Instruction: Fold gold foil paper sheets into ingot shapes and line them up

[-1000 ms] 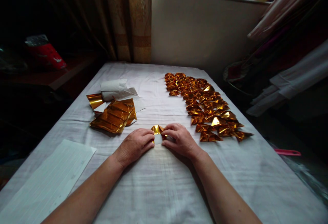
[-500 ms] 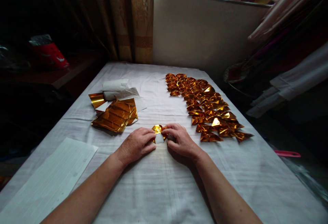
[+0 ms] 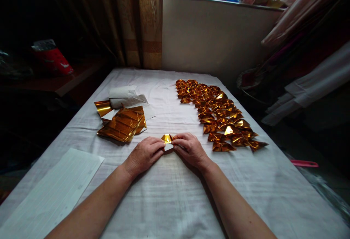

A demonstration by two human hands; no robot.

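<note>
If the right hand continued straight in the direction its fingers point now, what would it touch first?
The right hand points left, toward the left hand. It already pinches the small gold folded piece, so beyond that it would probably meet the left hand's fingertips, almost touching.

Both forearms bare; no sleeves, rings, watch.

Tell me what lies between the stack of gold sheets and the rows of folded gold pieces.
In the head view, only bare white cloth separates the stack of gold sheets from the folded gold pieces.
</note>
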